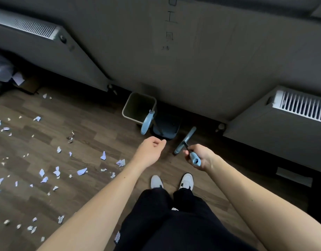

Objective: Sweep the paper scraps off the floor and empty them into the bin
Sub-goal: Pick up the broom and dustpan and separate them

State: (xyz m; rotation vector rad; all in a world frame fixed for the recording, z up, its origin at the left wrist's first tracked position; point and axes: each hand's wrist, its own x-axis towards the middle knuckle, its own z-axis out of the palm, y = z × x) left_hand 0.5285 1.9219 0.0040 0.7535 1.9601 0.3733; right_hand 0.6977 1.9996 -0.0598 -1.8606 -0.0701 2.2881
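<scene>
Several white paper scraps (56,172) lie scattered over the dark wood floor on the left. A beige square bin (138,108) stands against the wall, empty as far as I see. A blue dustpan (165,128) stands upright beside it, its handle (147,122) leaning on the bin's rim. My right hand (199,156) is shut on the blue handle of a broom (185,140), whose head rests on the floor. My left hand (150,151) hangs below the dustpan handle, fingers loosely curled, holding nothing.
The wall (201,60) runs across the top, with a radiator at left (34,29) and another at right (301,107). A cardboard box and bags (16,78) sit at far left. My shoes (187,181) stand just in front of the broom.
</scene>
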